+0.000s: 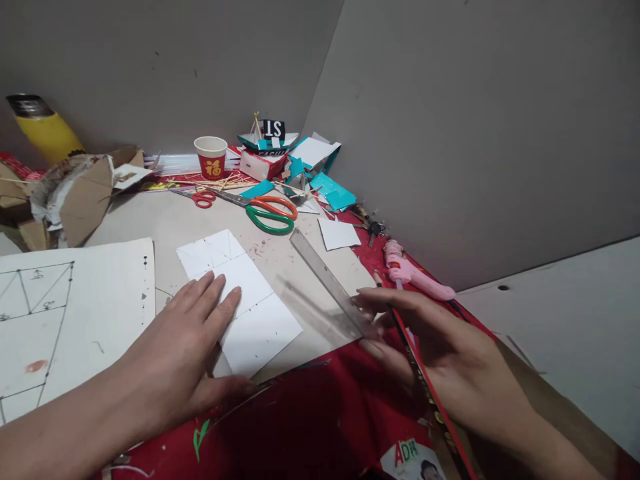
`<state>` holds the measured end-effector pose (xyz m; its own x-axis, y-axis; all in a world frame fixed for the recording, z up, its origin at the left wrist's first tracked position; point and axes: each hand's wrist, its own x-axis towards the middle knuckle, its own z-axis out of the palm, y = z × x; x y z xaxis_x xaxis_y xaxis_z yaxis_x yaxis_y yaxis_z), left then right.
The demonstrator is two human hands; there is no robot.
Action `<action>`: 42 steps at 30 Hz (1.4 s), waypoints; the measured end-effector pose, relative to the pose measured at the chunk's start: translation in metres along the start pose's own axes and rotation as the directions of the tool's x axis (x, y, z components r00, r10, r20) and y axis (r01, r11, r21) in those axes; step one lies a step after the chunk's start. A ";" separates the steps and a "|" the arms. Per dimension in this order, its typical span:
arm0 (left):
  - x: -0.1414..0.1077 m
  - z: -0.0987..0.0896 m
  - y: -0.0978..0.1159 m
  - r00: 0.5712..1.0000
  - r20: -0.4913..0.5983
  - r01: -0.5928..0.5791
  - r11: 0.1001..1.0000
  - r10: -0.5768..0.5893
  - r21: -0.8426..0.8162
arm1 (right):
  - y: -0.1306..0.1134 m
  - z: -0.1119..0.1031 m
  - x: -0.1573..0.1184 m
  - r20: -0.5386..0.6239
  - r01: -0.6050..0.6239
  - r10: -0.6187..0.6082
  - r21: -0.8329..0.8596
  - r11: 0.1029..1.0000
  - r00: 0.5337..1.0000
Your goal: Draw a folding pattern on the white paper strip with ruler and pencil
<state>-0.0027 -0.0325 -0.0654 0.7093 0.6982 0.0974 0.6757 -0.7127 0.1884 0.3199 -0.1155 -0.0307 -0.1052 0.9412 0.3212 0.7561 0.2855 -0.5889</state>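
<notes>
Left grip [193, 337] lies flat, fingers spread, on ruled white card [270, 327], likely steadying it. Right grip [445, 350] pinches near end of clear ruler [325, 280], pencil [424, 377] lodged across same palm, seemingly keeping both tools handy. Ruler slants away from right grip, beside card. Scissors [250, 209] lie beyond both grips, glue gun [420, 277] beyond right; marked sheet [107, 310] sits left of left grip, perhaps for reference.

I see one camera, worn on the person's head, facing forward and down (rather close, the left hand [183, 343] and right hand [445, 353] looming large) over the red tablecloth [310, 413] towards two grey walls [450, 120] meeting.
</notes>
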 end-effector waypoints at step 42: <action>0.005 -0.024 -0.029 0.967 0.240 -0.008 0.948 0.088 -0.317 | 0.001 0.002 0.100 0.542 0.664 -0.581 0.056 0.745 0.607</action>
<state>-0.0239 -0.0065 -0.0471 0.7934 0.5960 -0.1238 0.5717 -0.6598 0.4877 0.3085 -0.0212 -0.0008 -0.8533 0.5035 0.1358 0.4579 0.8480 -0.2669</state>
